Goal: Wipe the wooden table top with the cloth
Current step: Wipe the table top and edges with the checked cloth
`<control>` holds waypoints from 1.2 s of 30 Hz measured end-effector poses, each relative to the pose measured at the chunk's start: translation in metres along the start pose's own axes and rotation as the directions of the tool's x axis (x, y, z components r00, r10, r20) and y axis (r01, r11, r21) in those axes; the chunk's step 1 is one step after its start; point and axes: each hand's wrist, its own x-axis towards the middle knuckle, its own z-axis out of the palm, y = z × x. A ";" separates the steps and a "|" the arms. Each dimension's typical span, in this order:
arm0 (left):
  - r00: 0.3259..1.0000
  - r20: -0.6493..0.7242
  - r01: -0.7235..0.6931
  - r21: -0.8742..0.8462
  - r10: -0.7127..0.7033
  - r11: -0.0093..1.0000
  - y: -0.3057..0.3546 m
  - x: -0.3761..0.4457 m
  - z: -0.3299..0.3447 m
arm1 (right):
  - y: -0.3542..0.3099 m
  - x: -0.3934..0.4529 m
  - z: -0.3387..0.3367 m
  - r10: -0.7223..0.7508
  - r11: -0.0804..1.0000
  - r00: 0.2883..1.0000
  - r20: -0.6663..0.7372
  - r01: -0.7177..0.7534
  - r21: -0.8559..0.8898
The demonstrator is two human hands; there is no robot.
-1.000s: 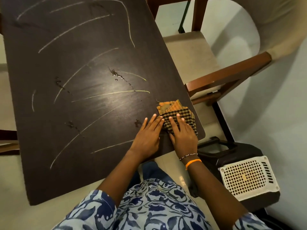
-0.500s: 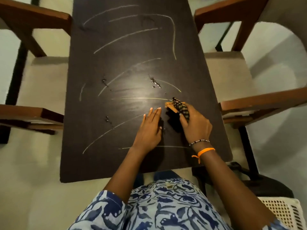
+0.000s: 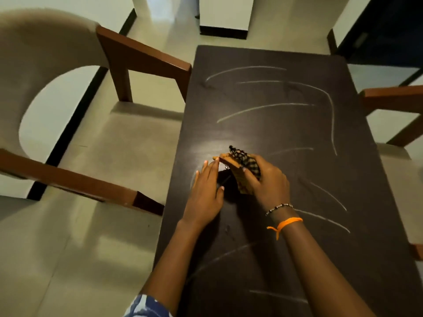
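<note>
The dark wooden table top (image 3: 286, 133) fills the right half of the view and carries several pale chalk-like streaks. A folded orange and black checked cloth (image 3: 245, 165) is bunched and lifted off the surface near the table's left side. My right hand (image 3: 266, 181) is closed around the cloth. Just left of it, my left hand (image 3: 206, 193) lies flat on the table with the fingers stretched out, its fingertips close to the cloth's orange edge.
A cushioned chair with brown wooden arms (image 3: 142, 58) stands tight against the table's left edge. A second chair's arm (image 3: 393, 97) and seat show at the right. White pillars (image 3: 225, 14) stand beyond the table's far end.
The cloth went from lying flat at the table's near right corner to being gripped and raised by my right hand, carried toward the table's left side. The view swung rightward around the table.
</note>
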 end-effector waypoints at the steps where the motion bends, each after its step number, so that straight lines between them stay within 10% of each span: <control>1: 1.000 0.001 -0.002 0.009 0.002 1.000 -0.010 0.014 -0.010 | -0.008 0.015 0.009 -0.019 1.000 1.000 -0.009 0.019 0.009; 13: 0.996 -0.062 0.072 0.133 -0.065 0.988 -0.074 0.189 -0.096 | -0.068 0.254 0.075 -0.269 0.945 0.961 -0.059 0.252 -0.209; 19: 0.987 0.082 0.112 0.271 -0.139 0.956 -0.087 0.241 -0.102 | -0.047 0.331 0.157 -0.190 0.886 0.896 0.401 0.332 -0.324; 22: 0.988 0.110 0.066 0.300 -0.104 0.951 -0.086 0.264 -0.087 | -0.019 0.337 0.163 -0.266 0.885 0.912 0.311 0.360 -0.297; 36: 0.974 0.151 0.126 0.252 -0.167 0.960 -0.097 0.338 -0.065 | 0.094 0.417 0.095 0.176 0.898 0.983 -0.045 -0.179 -0.401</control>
